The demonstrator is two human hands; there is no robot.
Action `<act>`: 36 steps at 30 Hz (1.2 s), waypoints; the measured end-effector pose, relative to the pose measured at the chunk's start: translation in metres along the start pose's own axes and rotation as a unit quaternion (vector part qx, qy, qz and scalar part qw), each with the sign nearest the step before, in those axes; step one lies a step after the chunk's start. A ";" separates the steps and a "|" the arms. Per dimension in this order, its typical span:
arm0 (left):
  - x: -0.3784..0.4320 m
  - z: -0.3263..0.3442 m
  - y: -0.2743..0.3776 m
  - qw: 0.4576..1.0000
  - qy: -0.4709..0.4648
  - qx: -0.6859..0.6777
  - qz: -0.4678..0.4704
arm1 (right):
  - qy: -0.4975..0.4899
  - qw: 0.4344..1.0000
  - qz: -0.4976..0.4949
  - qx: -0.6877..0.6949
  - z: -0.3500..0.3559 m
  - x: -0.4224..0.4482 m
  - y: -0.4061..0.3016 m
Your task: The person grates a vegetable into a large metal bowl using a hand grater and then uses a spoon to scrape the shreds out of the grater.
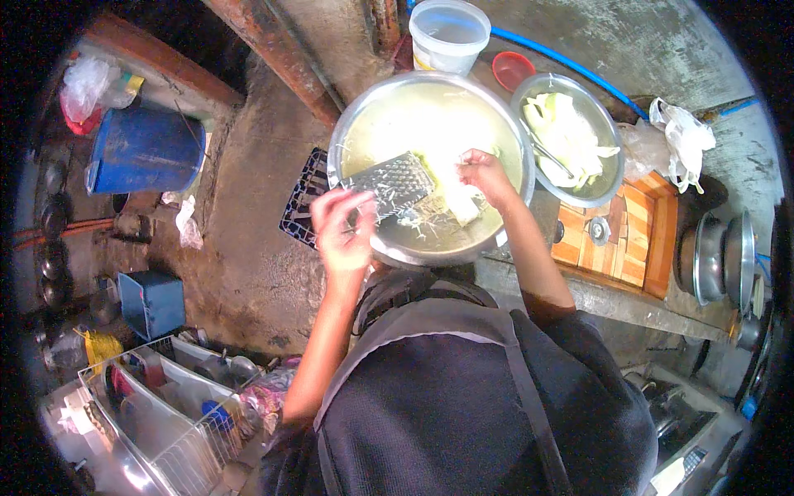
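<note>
A large steel basin lies before me, glaringly lit inside. A metal grater slants over its left part, with pale shreds clinging to it. My left hand is at the grater's lower left end, blurred, fingers curled; its exact hold is unclear. Over the basin's right part, my right hand has its fingertips close together, and glare hides whether they pinch a shred. Below it a pale vegetable piece lies in the basin beside loose shreds. To the right, a smaller steel bowl contains peeled pale-green vegetable pieces and a knife.
Behind the basin stand a white plastic bucket and a red bowl. A patterned crate shows at the basin's left. A tiled sink and plastic bags are at right. A blue drum stands left; a dish rack is lower left.
</note>
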State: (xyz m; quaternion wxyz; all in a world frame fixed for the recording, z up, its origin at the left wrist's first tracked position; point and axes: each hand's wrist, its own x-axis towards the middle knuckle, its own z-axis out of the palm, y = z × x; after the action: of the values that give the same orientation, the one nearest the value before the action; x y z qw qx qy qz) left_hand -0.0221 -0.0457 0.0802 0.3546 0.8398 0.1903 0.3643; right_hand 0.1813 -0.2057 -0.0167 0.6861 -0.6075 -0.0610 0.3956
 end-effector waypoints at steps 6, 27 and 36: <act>0.018 0.081 -0.008 0.982 -0.187 -0.013 -0.016 | -0.060 0.997 -0.014 0.036 0.013 -0.030 -0.016; 0.014 0.111 0.006 0.678 -0.256 -0.451 -0.520 | -0.119 0.901 -0.072 0.411 0.001 -0.046 0.000; 0.023 0.105 0.004 0.983 -0.138 -0.117 -0.034 | 0.103 0.911 -0.204 -0.343 -0.028 -0.029 0.017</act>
State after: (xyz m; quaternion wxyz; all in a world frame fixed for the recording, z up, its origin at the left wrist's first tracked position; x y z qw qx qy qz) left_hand 0.0718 -0.0831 0.0438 0.4852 0.8281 0.1239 0.2520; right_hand 0.1691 -0.2461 -0.0271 0.5038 -0.8171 -0.2446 0.1366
